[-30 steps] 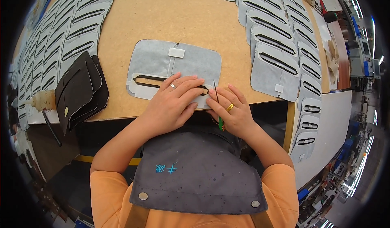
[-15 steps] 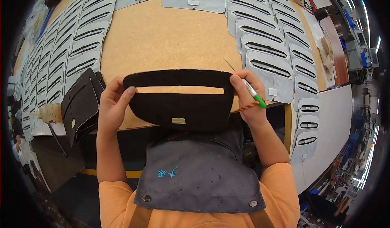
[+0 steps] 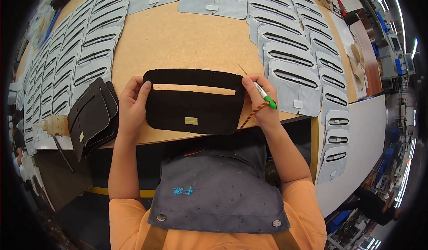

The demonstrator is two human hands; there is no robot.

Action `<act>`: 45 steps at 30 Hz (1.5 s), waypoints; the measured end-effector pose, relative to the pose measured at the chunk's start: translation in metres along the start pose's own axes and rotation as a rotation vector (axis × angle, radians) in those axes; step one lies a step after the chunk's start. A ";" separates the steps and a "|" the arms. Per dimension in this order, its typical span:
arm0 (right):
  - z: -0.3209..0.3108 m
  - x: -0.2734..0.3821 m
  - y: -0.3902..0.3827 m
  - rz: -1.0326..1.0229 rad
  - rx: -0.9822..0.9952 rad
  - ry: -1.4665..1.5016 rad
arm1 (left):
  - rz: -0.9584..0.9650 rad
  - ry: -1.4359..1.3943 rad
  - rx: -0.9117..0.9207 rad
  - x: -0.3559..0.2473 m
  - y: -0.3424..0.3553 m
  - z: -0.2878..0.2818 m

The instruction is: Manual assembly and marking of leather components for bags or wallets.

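Note:
Between my two hands is a black flat panel (image 3: pixel 191 105) with rounded corners, a long slot near its far edge and a small yellowish patch near its close edge. My left hand (image 3: pixel 136 94) pinches its left edge, thumb on top. At the upper right corner my right hand (image 3: pixel 261 94) grips the panel, thumb on the face. Tucked in that same hand is a thin pointed tool with a white and green handle (image 3: pixel 266 96); an orange-and-black cord (image 3: pixel 253 114) hangs from beside it. The tool's thin tip points away over the table.
Several stacked black panels (image 3: pixel 91 116) lie by my left forearm, next to a yellowish squeeze bottle (image 3: pixel 55 125) and a dark rod (image 3: pixel 63 154). Rows of grey slotted panels (image 3: pixel 292 96) cover both sides and the far part of the tan table (image 3: pixel 183 40). A white board (image 3: pixel 361 138) adjoins at right.
The black panel has moved slightly away from me and down flatter toward the table. Both hands went with it; my right hand shifted left, still with the tool.

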State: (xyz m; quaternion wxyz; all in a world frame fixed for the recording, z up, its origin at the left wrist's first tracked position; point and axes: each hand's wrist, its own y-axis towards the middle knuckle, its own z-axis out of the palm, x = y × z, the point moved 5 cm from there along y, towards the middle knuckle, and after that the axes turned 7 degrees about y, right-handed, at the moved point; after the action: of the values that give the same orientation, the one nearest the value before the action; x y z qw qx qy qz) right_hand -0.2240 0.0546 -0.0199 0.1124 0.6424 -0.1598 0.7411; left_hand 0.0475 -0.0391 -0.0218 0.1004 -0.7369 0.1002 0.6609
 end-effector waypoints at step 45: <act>-0.029 0.014 -0.019 -0.462 -0.156 -0.371 | 0.843 1.622 0.313 -0.032 0.185 0.135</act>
State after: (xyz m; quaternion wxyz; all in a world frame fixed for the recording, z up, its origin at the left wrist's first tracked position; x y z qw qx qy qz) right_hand -0.2454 0.0831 -0.0076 0.2960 0.7755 -0.0839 0.5514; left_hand -0.1359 -0.1782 -0.0076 -0.1509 -0.8546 0.4875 -0.0961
